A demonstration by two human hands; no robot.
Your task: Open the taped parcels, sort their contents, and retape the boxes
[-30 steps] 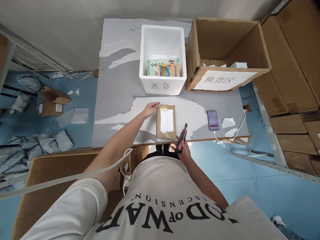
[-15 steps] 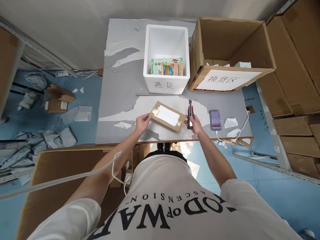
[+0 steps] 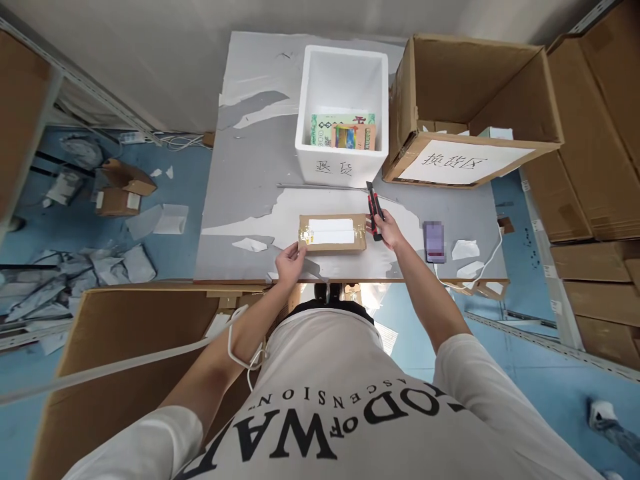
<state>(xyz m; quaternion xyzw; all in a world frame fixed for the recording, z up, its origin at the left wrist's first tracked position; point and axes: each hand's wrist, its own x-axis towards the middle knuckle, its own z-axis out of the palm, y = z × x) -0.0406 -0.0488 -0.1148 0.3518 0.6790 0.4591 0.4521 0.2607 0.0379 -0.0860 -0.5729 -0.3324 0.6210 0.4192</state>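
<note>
A small taped cardboard box (image 3: 333, 245) with a white label lies in front of me over the table, its long side facing me. My left hand (image 3: 291, 262) grips its near left corner, thumb and fingers closed on the edge. In my right hand (image 3: 387, 230) is a black and red utility knife (image 3: 374, 210), its tip pointing away from me. The fingertips of that hand are beside the box's right end; whether they touch it I cannot tell.
Behind stand a white foam box (image 3: 343, 167) holding colourful booklets and a big cardboard box (image 3: 407, 157) with a written sign. A phone (image 3: 435, 241) on a white cable lies right, near torn paper scraps (image 3: 465, 249). An open carton (image 3: 125, 373) stands at lower left.
The small box has turned from slanted to straight, its near side now showing. My left hand has come lower and nearer me. The knife has shifted slightly left and away, now tilted.
</note>
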